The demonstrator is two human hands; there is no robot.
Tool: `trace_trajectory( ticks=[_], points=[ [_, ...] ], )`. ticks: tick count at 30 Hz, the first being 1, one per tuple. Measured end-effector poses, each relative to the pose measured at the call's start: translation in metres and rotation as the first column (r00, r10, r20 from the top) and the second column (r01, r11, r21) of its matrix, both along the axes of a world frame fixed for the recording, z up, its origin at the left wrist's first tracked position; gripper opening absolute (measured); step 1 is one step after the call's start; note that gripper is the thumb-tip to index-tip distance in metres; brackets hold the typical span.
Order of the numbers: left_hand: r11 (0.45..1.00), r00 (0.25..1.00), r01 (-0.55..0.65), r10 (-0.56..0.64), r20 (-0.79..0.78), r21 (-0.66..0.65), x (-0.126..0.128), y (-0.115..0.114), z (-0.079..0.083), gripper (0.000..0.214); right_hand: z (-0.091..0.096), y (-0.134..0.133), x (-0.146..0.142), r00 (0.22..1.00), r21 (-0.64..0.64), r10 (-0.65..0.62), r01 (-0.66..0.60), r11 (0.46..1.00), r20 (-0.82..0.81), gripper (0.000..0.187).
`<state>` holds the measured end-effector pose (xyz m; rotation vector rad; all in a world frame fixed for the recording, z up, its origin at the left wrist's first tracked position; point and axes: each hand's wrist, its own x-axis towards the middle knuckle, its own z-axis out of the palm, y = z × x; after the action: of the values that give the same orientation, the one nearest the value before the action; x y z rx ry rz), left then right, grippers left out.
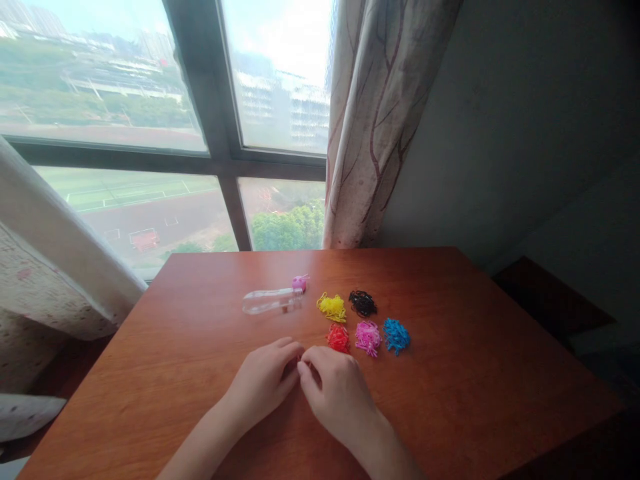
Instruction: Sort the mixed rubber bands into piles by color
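Note:
My left hand (pixel 267 375) and my right hand (pixel 336 385) meet near the front middle of the table, fingertips together. Both are closed in a pinch; whatever lies between the fingers is hidden or too small to name. Just beyond my right hand is a red pile of small rubber bands (pixel 339 338). Beside it lie a pink pile (pixel 369 338) and a blue pile (pixel 397 335). Farther back are a yellow pile (pixel 332 307) and a black pile (pixel 363 303). A clear plastic bottle (pixel 270 301) lies on its side, with a pink cap (pixel 299 283) near its mouth.
The brown wooden table (pixel 480 373) reaches to the window (pixel 227 160). A patterned curtain (pixel 375 133) hangs behind it, and another curtain (pixel 60 233) hangs at the left. A dark wooden piece (pixel 550 300) stands past the table's right edge.

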<state>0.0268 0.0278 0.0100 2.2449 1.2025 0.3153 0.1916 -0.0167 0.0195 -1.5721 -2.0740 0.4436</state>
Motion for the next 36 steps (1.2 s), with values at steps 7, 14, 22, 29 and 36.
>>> trace_trajectory(
  ticks=[7, 14, 22, 29, 36],
  points=[
    [0.999, 1.0, 0.007, -0.007, 0.009, -0.036, -0.002, 0.0, 0.001, 0.017, -0.035, -0.01, -0.021, 0.998, 0.045, -0.013, 0.016, 0.999, -0.068, 0.014],
    [1.0, 0.999, 0.004, -0.004, -0.054, 0.003, 0.001, -0.002, 0.002, 0.013, -0.034, -0.008, -0.017, 0.989, 0.034, 0.024, -0.019, 0.999, -0.148, 0.016],
    [0.996, 0.997, -0.069, 0.071, -0.021, 0.059, 0.004, -0.012, -0.005, 0.013, -0.032, -0.009, -0.015, 0.992, 0.022, 0.027, -0.024, 0.999, -0.126, 0.016],
    [0.996, 0.996, -0.077, 0.079, -0.036, 0.049, 0.004, -0.01, -0.005, 0.013, -0.036, -0.008, -0.016, 0.993, 0.016, 0.022, -0.02, 1.0, -0.117, 0.015],
    [0.996, 0.995, -0.085, 0.087, -0.047, 0.039, 0.003, -0.009, -0.006, 0.015, -0.036, -0.007, -0.016, 0.993, 0.029, 0.02, -0.017, 0.999, -0.115, 0.016]
  ],
)
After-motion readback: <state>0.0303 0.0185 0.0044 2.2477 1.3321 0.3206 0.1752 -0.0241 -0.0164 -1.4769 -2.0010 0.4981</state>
